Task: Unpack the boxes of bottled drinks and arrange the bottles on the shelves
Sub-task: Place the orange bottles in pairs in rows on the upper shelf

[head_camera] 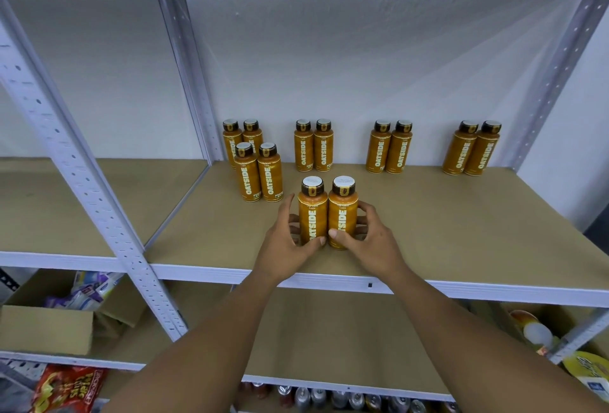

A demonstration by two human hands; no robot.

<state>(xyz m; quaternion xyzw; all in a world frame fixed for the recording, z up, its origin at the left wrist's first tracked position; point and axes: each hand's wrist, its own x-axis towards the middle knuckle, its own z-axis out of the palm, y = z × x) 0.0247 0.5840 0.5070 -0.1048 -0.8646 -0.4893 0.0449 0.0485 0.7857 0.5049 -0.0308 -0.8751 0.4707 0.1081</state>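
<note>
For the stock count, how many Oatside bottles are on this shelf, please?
12: four back left; wall pairs centre, right, far right; front two, held by left hand and right hand. None seem hidden.

Left hand point(287, 241) and right hand point(369, 238) gripping two upright orange plastic Oatside bottles point(328, 213) side by side, touching, on a brown shelf board point(461, 234), ten matching bottles point(390, 147) behind

two orange bottles point(328, 215) upright, touching, near shelf point(461, 231) front edge
</note>
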